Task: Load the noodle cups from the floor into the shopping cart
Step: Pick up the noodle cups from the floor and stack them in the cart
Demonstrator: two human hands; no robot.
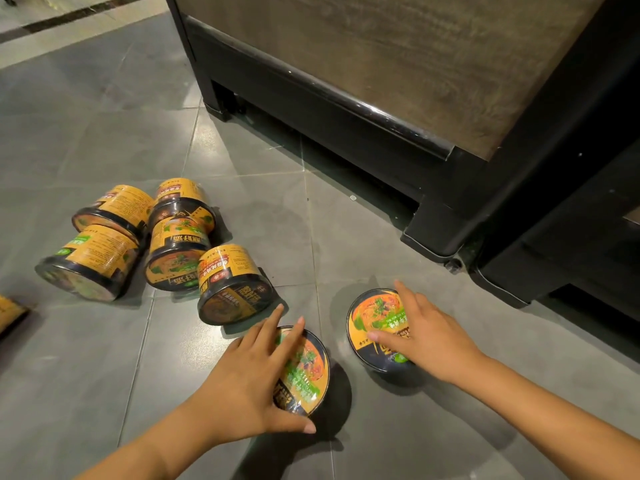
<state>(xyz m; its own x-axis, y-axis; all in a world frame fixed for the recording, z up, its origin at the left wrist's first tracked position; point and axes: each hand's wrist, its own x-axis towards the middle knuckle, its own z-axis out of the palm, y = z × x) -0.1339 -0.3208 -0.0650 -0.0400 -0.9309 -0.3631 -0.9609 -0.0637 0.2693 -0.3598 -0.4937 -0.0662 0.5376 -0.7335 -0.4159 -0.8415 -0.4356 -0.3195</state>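
Head view: both hands are on noodle cups standing on the floor (104, 133), near its lower edge, in front of the cabinet (346, 46) base.

1. Hand state. Your left hand (249, 379) lies over the left cup (308, 372), fingers spread straight across the lid and thumb at the near rim. Your right hand (426, 337) rests on the right cup (367, 317), fingers straight on the lid. Neither hand has closed into a grip yet.

2. Remaining stock. A pile (173, 251) of five cups lies tipped on its sides toward the left edge of the floor, the cups touching one another. A yellow pack (8, 311) is cut off at the left edge; you cannot tell whether it is a cup. The cart is not in view.

3. Materials and shape. Each cup is a short tapered tub with a wide black rim and a narrower base, wrapped in glossy printed film, yellow on the wall. The floor is smooth grey tile. The cabinet has a wood-grain panel in a black frame.

4. Handling. Expect each cup to be light and fairly stiff at the rim, with thinner walls that may dent if squeezed. The film looks slippery. Take hold under the rim, with thumb and fingers on opposite sides, and do not press on the lid.
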